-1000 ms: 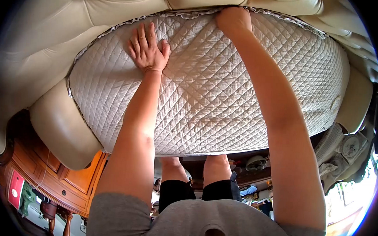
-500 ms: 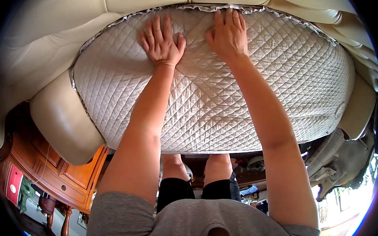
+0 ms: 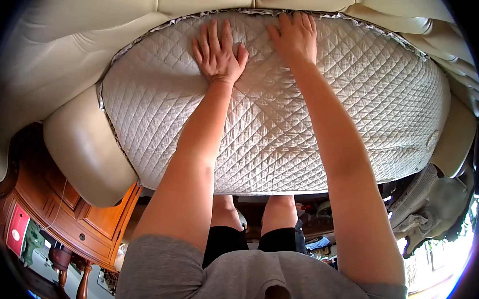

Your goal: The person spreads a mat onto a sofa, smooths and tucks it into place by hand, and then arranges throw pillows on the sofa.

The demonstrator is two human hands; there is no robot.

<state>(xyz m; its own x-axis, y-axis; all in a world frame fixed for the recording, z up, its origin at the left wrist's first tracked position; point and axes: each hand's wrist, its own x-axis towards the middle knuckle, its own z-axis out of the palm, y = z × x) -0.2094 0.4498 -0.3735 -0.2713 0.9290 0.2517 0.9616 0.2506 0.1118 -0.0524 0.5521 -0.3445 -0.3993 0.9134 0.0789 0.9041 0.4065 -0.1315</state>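
Note:
A pale quilted sofa cover (image 3: 326, 126) with a ruffled edge lies over the seat of a cream leather sofa (image 3: 203, 3). My left hand (image 3: 219, 55) presses flat on the cover left of the middle, fingers spread, and the cloth dips and creases around it. Farther back, my right hand (image 3: 296, 38) rests palm down with its fingertips close to the ruffled back edge. Neither hand holds anything. Wrinkles run across the cloth between and below the hands.
A cream armrest (image 3: 90, 148) borders the cover on the left, above a wooden cabinet (image 3: 100, 221) with a red item (image 3: 18, 230) beside it. On the right stands another seat with crumpled cloth (image 3: 415, 224). My legs touch or stand close to the sofa front.
The view has shifted slightly, so the sofa's left side appears farther right. Both hands stay flat on the cover; the right hand's fingers sit a little closer together near the back edge.

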